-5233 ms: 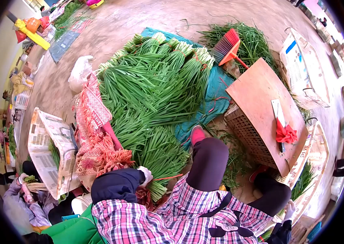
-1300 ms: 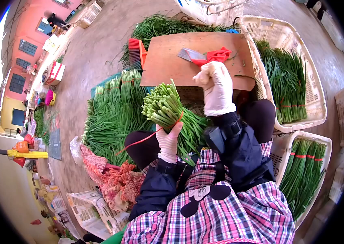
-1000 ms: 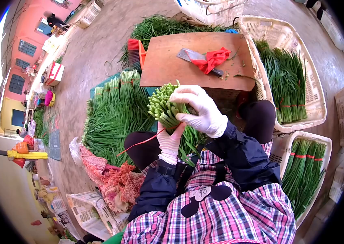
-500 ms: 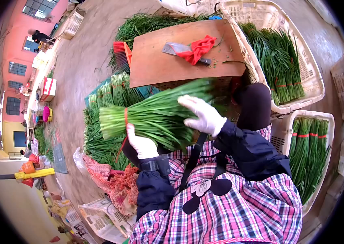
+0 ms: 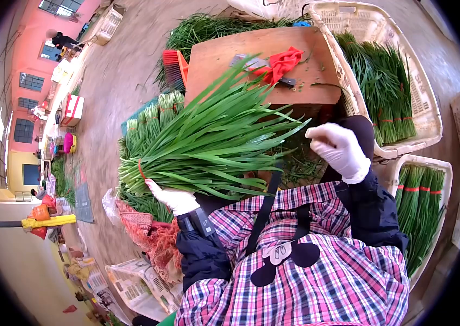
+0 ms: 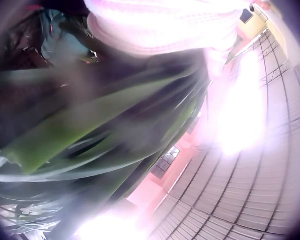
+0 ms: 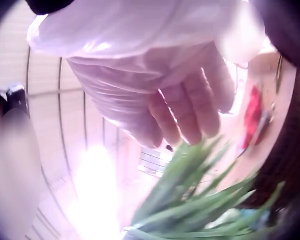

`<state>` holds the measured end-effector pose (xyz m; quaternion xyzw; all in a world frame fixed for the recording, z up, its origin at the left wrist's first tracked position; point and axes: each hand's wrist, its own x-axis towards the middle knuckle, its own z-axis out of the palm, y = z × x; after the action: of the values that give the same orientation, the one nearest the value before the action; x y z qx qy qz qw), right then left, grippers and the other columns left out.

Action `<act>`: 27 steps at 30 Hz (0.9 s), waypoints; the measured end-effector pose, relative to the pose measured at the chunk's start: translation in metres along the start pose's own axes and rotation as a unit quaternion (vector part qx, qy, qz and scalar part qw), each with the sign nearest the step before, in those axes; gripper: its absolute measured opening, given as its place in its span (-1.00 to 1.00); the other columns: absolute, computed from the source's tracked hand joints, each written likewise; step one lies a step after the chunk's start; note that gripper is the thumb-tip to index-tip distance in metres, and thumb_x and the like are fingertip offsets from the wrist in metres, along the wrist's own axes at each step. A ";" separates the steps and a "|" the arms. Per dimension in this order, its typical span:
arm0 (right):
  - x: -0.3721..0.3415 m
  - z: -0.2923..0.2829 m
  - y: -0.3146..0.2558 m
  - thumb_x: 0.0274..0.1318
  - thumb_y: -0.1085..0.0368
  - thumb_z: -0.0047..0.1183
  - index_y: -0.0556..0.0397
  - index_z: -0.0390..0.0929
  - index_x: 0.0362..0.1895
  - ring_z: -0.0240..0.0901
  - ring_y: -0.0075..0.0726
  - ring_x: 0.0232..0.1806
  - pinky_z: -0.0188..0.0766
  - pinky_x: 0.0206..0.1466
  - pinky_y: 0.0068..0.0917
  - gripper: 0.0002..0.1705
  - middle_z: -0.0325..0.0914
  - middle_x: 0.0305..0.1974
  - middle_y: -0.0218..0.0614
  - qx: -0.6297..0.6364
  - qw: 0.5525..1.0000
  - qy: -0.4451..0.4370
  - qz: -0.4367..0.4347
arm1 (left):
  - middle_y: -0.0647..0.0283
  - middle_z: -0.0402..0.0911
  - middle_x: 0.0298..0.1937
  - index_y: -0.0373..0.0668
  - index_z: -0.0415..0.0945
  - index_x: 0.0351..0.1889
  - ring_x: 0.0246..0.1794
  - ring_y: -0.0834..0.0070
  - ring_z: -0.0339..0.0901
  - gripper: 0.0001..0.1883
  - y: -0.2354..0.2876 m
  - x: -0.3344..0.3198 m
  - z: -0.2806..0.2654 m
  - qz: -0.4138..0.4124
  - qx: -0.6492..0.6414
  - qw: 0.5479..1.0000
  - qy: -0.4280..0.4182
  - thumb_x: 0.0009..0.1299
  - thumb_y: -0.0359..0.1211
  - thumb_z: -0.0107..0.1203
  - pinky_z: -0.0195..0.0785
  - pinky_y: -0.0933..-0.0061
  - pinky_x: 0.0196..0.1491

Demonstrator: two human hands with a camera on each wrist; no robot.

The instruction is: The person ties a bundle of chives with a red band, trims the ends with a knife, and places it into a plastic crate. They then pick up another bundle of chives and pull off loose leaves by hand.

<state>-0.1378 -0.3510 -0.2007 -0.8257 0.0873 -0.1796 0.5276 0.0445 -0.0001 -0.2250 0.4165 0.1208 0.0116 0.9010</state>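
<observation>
A large bunch of garlic chives point(image 5: 213, 141) lies sideways across the front, pale cut stems at the left and leaf tips fanned to the right. A red band point(image 5: 142, 169) circles it near the stems. My gloved left hand point(image 5: 175, 200) holds the bunch from below near the band, most of its fingers hidden beneath the leaves. Blades of the bunch fill much of the left wrist view. My gloved right hand point(image 5: 341, 150) is off the bunch, just right of the leaf tips, fingers loosely bent with nothing in them.
A wooden board point(image 5: 213, 49) bears a cleaver point(image 5: 249, 62) and a red cloth point(image 5: 283, 64). Crates point(image 5: 428, 103) of banded chives stand at the right. Behind the held bunch lie more bunches point(image 5: 151, 117); a red-bristled broom point(image 5: 173, 68) leans by the board.
The bunch was upright with stems toward me, both hands at its band; it has turned sideways and its leaves have spread. My right hand has left it and moved right.
</observation>
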 end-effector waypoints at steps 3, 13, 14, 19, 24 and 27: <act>0.014 0.006 -0.040 0.10 0.37 0.14 0.12 0.63 -0.23 0.49 -0.32 -0.31 0.42 -0.19 -0.44 -0.85 0.53 -0.36 -0.28 0.154 0.987 0.012 -0.035 | 0.18 0.33 0.37 -0.03 0.27 0.38 0.30 0.08 0.30 -0.21 0.004 -0.003 0.002 -0.032 -0.032 0.999 -0.021 0.28 0.20 0.09 0.15 -0.11 0.32; 0.047 0.099 -0.014 0.01 0.32 0.09 -0.14 0.65 -0.24 0.52 -0.17 -0.35 0.48 -0.33 -0.30 -0.81 0.54 -0.39 -0.39 -0.135 0.975 0.068 -0.162 | 0.16 0.38 0.33 -0.09 0.28 0.36 0.24 0.11 0.36 -0.24 -0.005 -0.023 0.017 0.002 0.003 0.999 -0.038 0.31 0.14 0.11 0.21 -0.06 0.29; 0.045 0.099 -0.013 0.02 0.31 0.09 -0.14 0.65 -0.22 0.52 -0.16 -0.35 0.48 -0.33 -0.30 -0.81 0.55 -0.39 -0.38 -0.131 0.979 0.066 -0.142 | 0.16 0.38 0.32 -0.09 0.28 0.36 0.23 0.11 0.37 -0.24 -0.006 -0.022 0.015 -0.005 -0.003 0.999 -0.039 0.31 0.14 0.11 0.22 -0.06 0.28; 0.042 0.103 -0.004 0.07 0.25 0.11 -0.10 0.62 -0.19 0.55 -0.08 -0.36 0.48 -0.32 -0.26 -0.81 0.58 -0.41 -0.29 -0.083 0.986 0.067 -0.127 | 0.14 0.39 0.31 -0.11 0.27 0.35 0.22 0.11 0.38 -0.23 -0.008 -0.020 0.010 -0.029 -0.012 0.998 -0.052 0.30 0.13 0.13 0.24 -0.07 0.26; 0.042 0.109 -0.005 0.05 0.21 0.13 -0.06 0.59 -0.20 0.55 -0.02 -0.38 0.47 -0.33 -0.23 -0.79 0.58 -0.45 -0.26 -0.078 0.985 0.058 -0.140 | 0.13 0.39 0.31 -0.13 0.27 0.35 0.22 0.11 0.38 -0.22 -0.010 -0.026 0.021 -0.004 -0.003 0.996 -0.087 0.29 0.12 0.15 0.24 -0.07 0.26; 0.045 0.110 -0.007 0.04 0.19 0.14 -0.06 0.57 -0.24 0.55 -0.04 -0.38 0.47 -0.34 -0.22 -0.80 0.57 -0.45 -0.25 -0.101 0.984 0.028 -0.143 | 0.13 0.39 0.31 -0.13 0.27 0.35 0.22 0.11 0.37 -0.23 -0.011 -0.024 0.018 -0.012 -0.010 0.995 -0.097 0.29 0.12 0.15 0.25 -0.06 0.26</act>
<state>-0.0540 -0.2710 -0.2268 -0.8731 0.0009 -0.2669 0.4080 0.0240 -0.0241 -0.2171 0.4053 0.0380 -0.0388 0.9126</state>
